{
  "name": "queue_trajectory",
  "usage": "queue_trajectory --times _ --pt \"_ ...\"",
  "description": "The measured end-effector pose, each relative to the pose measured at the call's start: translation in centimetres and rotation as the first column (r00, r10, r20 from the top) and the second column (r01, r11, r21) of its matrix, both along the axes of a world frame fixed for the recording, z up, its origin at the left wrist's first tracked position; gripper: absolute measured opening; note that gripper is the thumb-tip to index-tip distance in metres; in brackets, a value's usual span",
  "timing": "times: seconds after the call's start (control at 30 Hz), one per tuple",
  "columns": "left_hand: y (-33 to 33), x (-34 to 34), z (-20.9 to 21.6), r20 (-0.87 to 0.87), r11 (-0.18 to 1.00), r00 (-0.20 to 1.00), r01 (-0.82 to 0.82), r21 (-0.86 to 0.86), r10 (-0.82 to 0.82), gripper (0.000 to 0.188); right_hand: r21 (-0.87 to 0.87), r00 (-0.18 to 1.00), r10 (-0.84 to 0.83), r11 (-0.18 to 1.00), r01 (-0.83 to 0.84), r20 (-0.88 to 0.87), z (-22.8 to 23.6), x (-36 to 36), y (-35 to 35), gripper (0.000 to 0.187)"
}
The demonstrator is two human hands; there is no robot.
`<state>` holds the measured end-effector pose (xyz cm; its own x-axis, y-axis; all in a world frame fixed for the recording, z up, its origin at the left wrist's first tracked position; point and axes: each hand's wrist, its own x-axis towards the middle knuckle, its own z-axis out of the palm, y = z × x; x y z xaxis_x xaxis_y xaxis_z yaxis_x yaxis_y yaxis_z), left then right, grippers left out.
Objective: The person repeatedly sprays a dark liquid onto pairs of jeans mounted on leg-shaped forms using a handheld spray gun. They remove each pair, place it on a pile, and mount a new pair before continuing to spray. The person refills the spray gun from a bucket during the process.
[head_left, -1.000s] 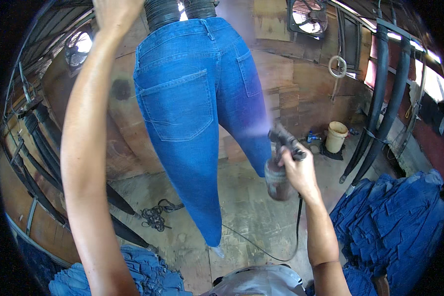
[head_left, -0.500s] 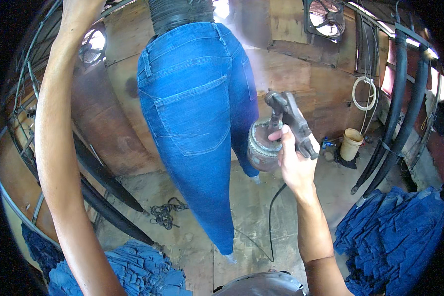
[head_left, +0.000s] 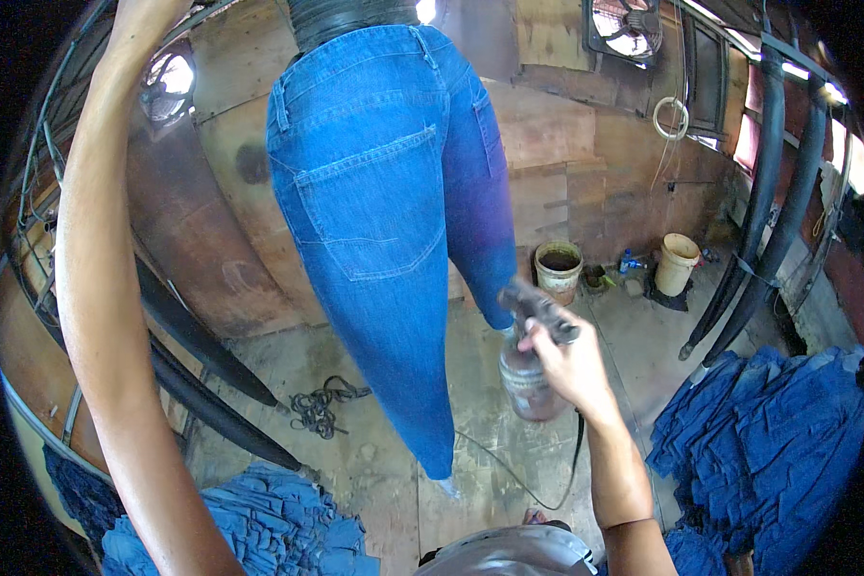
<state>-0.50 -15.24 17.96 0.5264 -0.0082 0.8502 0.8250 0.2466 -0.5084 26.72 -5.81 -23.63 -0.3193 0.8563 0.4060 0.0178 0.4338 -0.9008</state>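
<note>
A pair of blue jeans (head_left: 365, 211) hangs upright on a dark form (head_left: 341, 21), back pockets facing me, legs puffed out and tapering down. In my right hand (head_left: 578, 360) is a spray gun (head_left: 542, 309) with a round cup (head_left: 530, 384) beneath it, fingers wrapped around its grip. It is level with the lower part of the jeans' right leg, which has a purple tint. A thin hose (head_left: 578, 461) trails below the hand. My left forearm (head_left: 106, 240) reaches up along the left side; the hand itself lies beyond the top edge.
Piles of blue denim lie at lower right (head_left: 763, 451) and lower left (head_left: 250, 523). Dark tapered tubes hang at left (head_left: 216, 413) and right (head_left: 763, 182). Two buckets (head_left: 559, 269) (head_left: 677, 264) stand by the wooden wall. A tangled dark cord (head_left: 319, 411) lies on the floor.
My right hand has lowered the spray gun from beside the thigh to the lower right leg. The bucket behind it now shows. The left arm has shifted slightly left.
</note>
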Motion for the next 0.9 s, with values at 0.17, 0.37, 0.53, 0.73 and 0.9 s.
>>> queue_trajectory --times 0.17,0.37,0.53,0.73,0.9 --pt "0.0 -1.5 0.6 0.215 0.99 0.974 0.098 -0.101 -0.075 0.025 0.119 0.932 0.032 0.993 0.012 -0.36 7.0 1.5 -5.1 0.045" --pt "0.8 -4.3 0.7 0.083 0.994 0.991 0.109 -0.022 -0.107 0.023 0.179 0.955 0.007 0.983 0.049 -0.295 8.3 1.8 -7.1 0.035" --pt "1.4 -6.5 1.5 0.237 0.986 0.965 0.141 -0.09 -0.117 0.023 0.066 0.997 -0.001 0.998 0.007 -0.08 4.1 1.4 -8.6 0.021" --pt "2.5 -7.9 1.8 0.24 0.985 0.957 0.17 -0.02 -0.16 0.024 -0.088 0.98 -0.019 0.995 0.037 0.197 3.7 0.9 -11.1 0.035" --pt "2.6 -8.0 1.9 0.223 0.986 0.961 0.167 -0.002 -0.162 0.023 0.146 0.963 -0.097 0.98 0.137 -0.251 6.8 -0.2 -14.6 0.029"
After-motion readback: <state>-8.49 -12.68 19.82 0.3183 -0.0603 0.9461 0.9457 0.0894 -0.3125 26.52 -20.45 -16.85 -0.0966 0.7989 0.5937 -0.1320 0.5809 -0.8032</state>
